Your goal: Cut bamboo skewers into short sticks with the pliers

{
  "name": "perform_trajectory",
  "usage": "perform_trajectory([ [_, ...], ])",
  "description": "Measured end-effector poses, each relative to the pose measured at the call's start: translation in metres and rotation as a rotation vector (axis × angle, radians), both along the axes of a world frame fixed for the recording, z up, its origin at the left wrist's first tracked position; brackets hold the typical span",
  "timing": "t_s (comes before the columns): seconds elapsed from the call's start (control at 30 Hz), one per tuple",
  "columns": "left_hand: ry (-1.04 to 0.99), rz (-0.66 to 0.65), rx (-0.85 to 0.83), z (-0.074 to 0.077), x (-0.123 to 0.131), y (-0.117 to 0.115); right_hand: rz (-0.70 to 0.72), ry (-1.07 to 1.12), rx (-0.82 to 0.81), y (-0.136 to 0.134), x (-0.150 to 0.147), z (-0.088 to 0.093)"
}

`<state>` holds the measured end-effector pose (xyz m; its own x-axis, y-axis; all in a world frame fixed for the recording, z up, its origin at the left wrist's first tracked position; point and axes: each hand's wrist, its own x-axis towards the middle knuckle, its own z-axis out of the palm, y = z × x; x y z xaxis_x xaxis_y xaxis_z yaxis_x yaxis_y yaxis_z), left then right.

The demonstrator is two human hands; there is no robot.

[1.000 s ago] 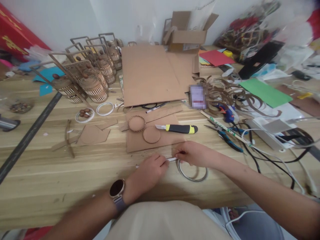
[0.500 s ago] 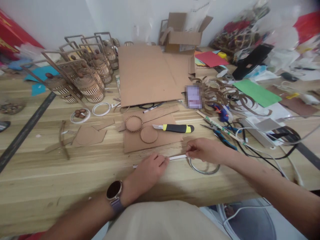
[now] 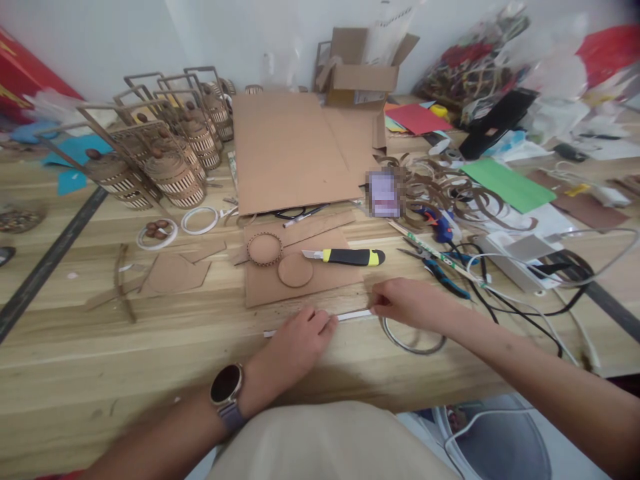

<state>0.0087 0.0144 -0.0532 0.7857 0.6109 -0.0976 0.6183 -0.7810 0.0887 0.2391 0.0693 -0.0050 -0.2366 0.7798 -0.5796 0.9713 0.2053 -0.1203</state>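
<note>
A narrow white tape-like strip (image 3: 354, 315) lies along the wooden table in front of me. My left hand (image 3: 303, 337) presses it down, fingers together, and the strip's far end pokes out to the left of the hand. At the other side my right hand (image 3: 400, 303) pinches the strip between closed fingers. Just below the right hand rests a thin grey-white ring (image 3: 417, 348); whether it joins the strip is hidden. Beyond the hands, a yellow-and-black utility knife (image 3: 353, 257) lies on a cardboard piece (image 3: 260, 290), beside a cardboard disc (image 3: 296, 269) and a woven ring (image 3: 265, 249).
Several lidded bamboo baskets (image 3: 175, 180) with tall handles stand at the back left. A large cardboard sheet (image 3: 285, 147) lies at the back. On the right are pliers (image 3: 447, 279), a blue glue gun (image 3: 443, 228), a power strip (image 3: 520, 260), cables and curled brown strips (image 3: 430, 183).
The view has shifted slightly. Both hands keep their hold on the strip, and the thin ring sits a little farther right of the right hand's fingers.
</note>
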Motion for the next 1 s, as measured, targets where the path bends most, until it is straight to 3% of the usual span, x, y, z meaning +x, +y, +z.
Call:
perform_trajectory([
  [0.6, -0.011, 0.025, 0.013, 0.001, 0.001, -0.003, 0.042, -0.105, 0.012, 0.001, -0.012, 0.003],
  [1.0, 0.070, 0.092, 0.021, 0.007, -0.025, -0.007, 0.123, -0.037, 0.025, 0.004, -0.033, -0.002],
])
